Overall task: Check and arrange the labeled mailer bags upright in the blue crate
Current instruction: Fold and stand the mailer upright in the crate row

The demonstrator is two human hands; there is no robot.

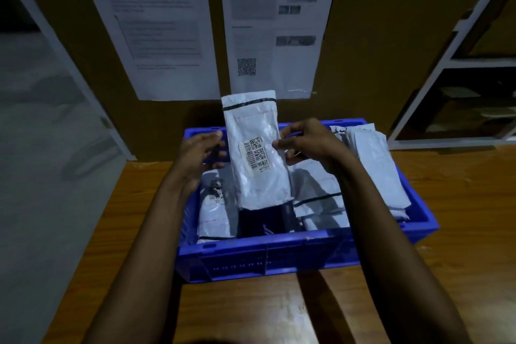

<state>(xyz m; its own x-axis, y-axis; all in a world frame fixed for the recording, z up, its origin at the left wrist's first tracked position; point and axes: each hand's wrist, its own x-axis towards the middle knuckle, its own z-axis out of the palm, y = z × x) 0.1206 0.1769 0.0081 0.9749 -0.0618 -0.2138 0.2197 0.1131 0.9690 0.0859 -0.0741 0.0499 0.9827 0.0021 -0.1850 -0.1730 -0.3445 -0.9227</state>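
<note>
I see the mailer bag (257,153) upright at frame centre above the blue crate (279,248), fingers (282,144) of the right hand (312,142) pinching its right edge, left hand (198,153) relaxed just beside its left edge.

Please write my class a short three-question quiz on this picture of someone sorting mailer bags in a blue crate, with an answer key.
1. True or false: the label on the raised mailer bag faces the camera.
2. Multiple choice: the blue crate stands on A) a wooden table; B) a bare floor; C) a metal shelf.
3. Fill in the blank: the right hand pinches the raised bag at its ____ edge.

Key: 1 true; 2 A; 3 right.
</note>
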